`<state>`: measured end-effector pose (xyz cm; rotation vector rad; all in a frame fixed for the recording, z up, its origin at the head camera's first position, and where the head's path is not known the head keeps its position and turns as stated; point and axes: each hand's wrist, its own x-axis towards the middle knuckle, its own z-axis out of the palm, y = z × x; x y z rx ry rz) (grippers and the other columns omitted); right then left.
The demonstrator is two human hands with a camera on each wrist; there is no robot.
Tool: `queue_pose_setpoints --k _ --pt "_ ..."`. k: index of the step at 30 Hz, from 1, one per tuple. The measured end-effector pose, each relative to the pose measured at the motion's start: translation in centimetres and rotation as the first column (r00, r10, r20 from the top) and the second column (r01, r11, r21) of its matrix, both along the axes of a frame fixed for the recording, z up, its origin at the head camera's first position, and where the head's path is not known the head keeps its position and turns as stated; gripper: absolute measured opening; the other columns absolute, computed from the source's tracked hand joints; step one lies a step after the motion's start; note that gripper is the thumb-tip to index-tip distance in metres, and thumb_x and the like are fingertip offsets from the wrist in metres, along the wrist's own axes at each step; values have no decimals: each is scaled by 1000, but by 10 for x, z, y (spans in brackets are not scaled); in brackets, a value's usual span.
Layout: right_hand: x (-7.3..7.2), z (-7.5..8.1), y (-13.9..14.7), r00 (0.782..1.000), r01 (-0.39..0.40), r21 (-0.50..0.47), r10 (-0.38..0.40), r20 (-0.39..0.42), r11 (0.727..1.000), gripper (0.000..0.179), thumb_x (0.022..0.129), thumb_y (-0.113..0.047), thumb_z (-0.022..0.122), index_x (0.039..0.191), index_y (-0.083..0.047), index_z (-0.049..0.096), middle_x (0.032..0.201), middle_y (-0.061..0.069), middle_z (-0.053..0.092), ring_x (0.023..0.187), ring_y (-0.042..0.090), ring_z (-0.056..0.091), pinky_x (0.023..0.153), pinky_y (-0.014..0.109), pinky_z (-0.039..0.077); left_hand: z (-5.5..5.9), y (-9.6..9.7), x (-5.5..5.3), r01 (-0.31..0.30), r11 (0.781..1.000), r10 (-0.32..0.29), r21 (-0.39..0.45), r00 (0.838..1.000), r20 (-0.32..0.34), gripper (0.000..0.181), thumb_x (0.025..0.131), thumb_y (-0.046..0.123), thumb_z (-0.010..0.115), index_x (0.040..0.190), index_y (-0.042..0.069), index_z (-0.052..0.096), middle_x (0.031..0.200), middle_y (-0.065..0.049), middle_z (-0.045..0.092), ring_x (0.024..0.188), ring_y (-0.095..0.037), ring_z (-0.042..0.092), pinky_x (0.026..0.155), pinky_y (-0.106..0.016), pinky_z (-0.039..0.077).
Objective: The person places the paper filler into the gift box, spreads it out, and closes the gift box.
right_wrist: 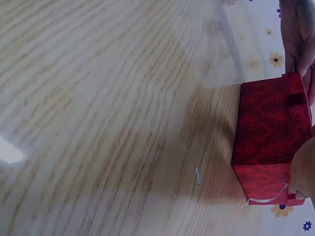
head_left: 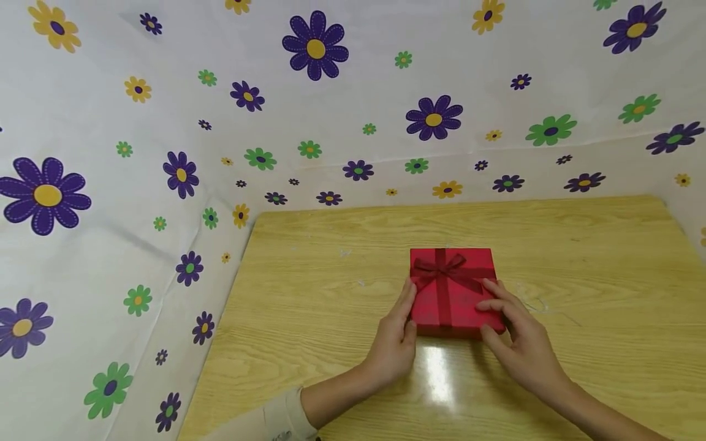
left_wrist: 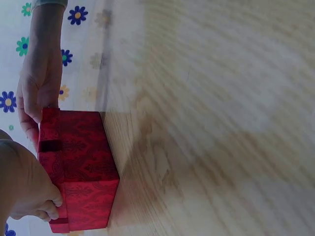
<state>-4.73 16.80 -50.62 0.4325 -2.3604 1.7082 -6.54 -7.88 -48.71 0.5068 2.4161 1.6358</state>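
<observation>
A red gift box (head_left: 469, 306) with a dark red ribbon and bow (head_left: 443, 267) on its lid rests on the wooden table. My left hand (head_left: 390, 346) holds the left side of the lid, its thumb at the front corner. Opposite it, my right hand (head_left: 524, 343) grips the right side, thumb at the front edge and fingertips over the top. The left wrist view shows the box's patterned side wall (left_wrist: 88, 147) below the lid rim (left_wrist: 50, 162), with left fingertips curled against that rim. What is inside the box is hidden.
A white thread (right_wrist: 266, 200) hangs along the box's right side. Small white scraps (head_left: 361, 283) lie on the wooden table (head_left: 309, 306). A flower-print cloth (head_left: 358, 92) forms walls at the back and sides.
</observation>
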Motion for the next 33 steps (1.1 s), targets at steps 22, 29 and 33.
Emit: queue_pose_setpoints --k 22,29,33 --pt "-45 10 56 980 189 563 -120 -158 805 48 107 -28 62 147 -1 56 173 18 25 163 38 7 129 62 5 -17 -60 -49 -74 863 -18 -500 984 -176 70 114 48 38 171 17 13 177 -2 -15 163 -32 -6 125 -69 11" --pt "-53 9 98 979 154 867 -195 -67 474 82 105 -57 54 169 -15 24 176 17 -4 157 47 -22 115 78 -18 -28 -88 -59 -267 603 17 -752 946 -322 80 109 65 34 172 21 11 178 -9 -6 162 -41 -8 123 -75 5" --pt "-53 6 107 977 124 875 -212 -25 468 87 105 -61 52 171 -18 15 175 18 -8 155 48 -25 114 80 -18 -33 -93 -59 -279 559 39 -781 949 -312 83 107 67 36 172 22 11 178 -9 -3 161 -44 -6 122 -77 5"
